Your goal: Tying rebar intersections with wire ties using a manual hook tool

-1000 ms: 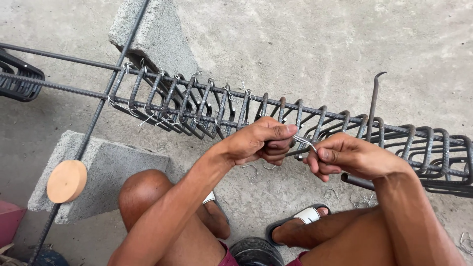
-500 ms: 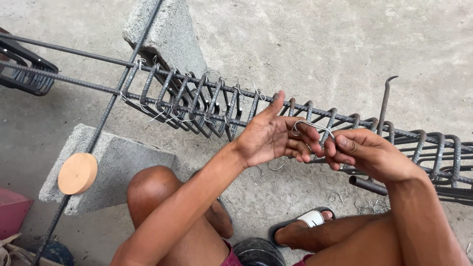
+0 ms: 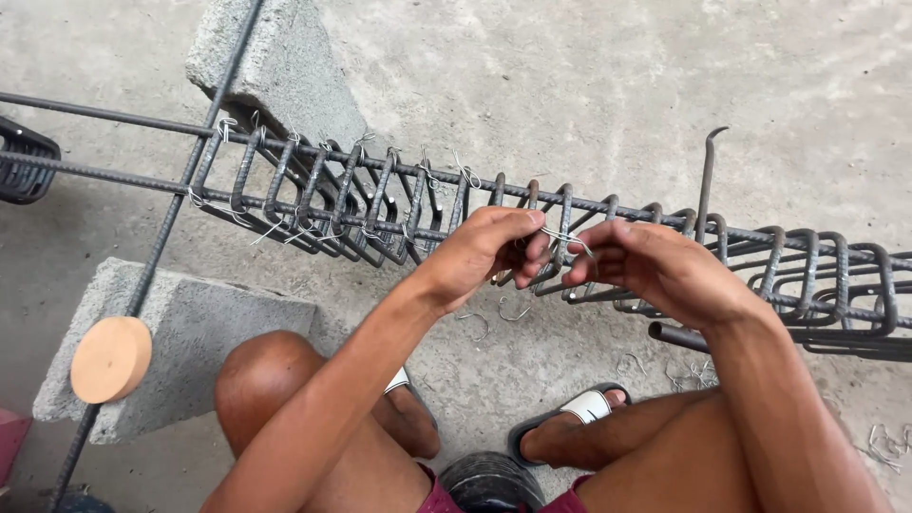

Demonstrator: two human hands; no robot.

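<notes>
A long rebar cage (image 3: 380, 195) of bent steel stirrups lies across two concrete blocks. My left hand (image 3: 484, 252) and my right hand (image 3: 646, 266) meet over its middle. Both pinch a short piece of thin tie wire (image 3: 565, 237) between fingertips, right at a stirrup. The stirrups to the left carry twisted wire ties. A hooked steel tool (image 3: 705, 176) stands up just behind my right hand.
Two concrete blocks (image 3: 275, 71) (image 3: 180, 332) support the bars. A round wooden disc (image 3: 111, 359) rests on the near block. Loose wire scraps (image 3: 494, 318) lie on the concrete floor. My knees and sandalled feet (image 3: 579, 413) are below the cage.
My left hand's fingers, spread half a second ago, have closed onto the wire. Both hands now pinch it together at the stirrup. The view has shifted slightly.
</notes>
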